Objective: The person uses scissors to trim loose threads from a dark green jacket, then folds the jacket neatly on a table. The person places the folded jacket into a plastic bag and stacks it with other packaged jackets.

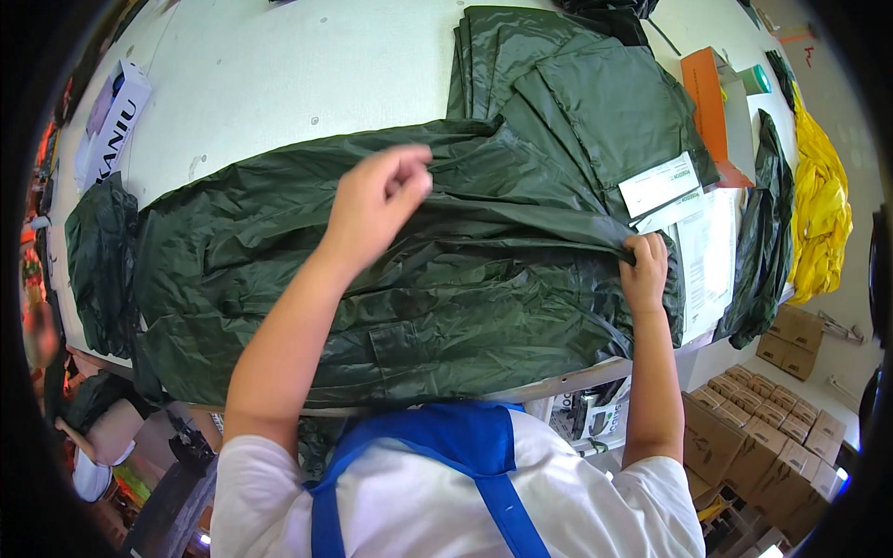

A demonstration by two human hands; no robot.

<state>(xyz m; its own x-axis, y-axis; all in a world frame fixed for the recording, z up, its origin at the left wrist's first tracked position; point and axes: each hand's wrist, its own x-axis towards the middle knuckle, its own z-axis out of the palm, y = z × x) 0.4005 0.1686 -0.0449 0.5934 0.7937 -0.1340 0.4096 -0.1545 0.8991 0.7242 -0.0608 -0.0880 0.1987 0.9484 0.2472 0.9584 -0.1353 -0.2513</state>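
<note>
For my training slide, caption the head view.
Right hand gripping a glossy dark-green garment, left hand above it, folded green garments beyond on the white table.

A free path crosses the bare tabletop [251, 84] beyond the spread green garment [484, 298], between the white box [113, 121] at left and the folded green stack [605, 107]. The orange box [714, 116] limits access at the stack's right edge; raised garment folds [539, 223] obstruct low travel between left grip [377, 200] and right grip [646, 270].

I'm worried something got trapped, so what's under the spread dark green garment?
The garment lies on the pale tabletop, which shows beyond its far side; anything else beneath is hidden by the fabric, so I can't tell.
</note>
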